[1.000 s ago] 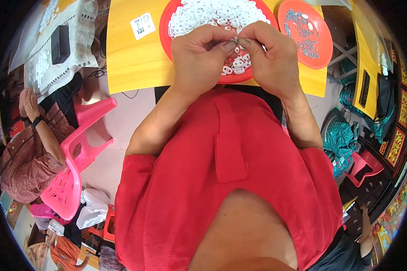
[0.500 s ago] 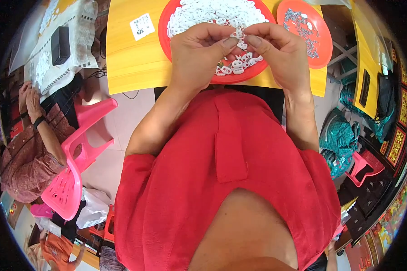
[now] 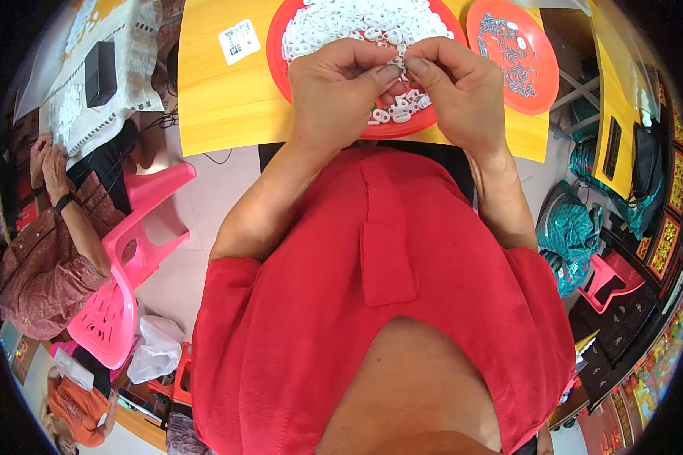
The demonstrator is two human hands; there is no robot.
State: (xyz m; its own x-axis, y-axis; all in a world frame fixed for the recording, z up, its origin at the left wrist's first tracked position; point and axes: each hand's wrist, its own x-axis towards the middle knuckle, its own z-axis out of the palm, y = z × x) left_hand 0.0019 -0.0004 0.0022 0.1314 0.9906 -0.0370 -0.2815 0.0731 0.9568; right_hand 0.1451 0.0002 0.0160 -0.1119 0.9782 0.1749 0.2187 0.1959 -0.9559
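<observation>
My left hand (image 3: 338, 87) and my right hand (image 3: 463, 91) meet over a round red tray (image 3: 278, 72), thumbs pinched to forefingers. Between the fingertips they hold a small white plastic piece (image 3: 401, 67), mostly covered by the fingers. A thick heap of similar white pieces (image 3: 341, 26), with oval holes, fills the far part of the tray. A few loose ones (image 3: 400, 115) lie near its front rim. Right of the tray, an orange-red plate (image 3: 539, 57) carries many small grey metal pins or screws (image 3: 520, 80) and a couple of white pieces.
The tray and plate stand on a yellow wood-grain table (image 3: 220, 114) with a white printed label (image 3: 239, 42). At left, a person (image 3: 61, 250) sits by a pink plastic chair (image 3: 114, 318) and a cloth-covered table holding a black box (image 3: 100, 74). Teal bags (image 3: 569, 227) lie at right.
My right hand has shifted slightly left, closer to the left hand, and its fingers are bent more. Both hands still pinch at the same spot. A background person in orange has moved.
</observation>
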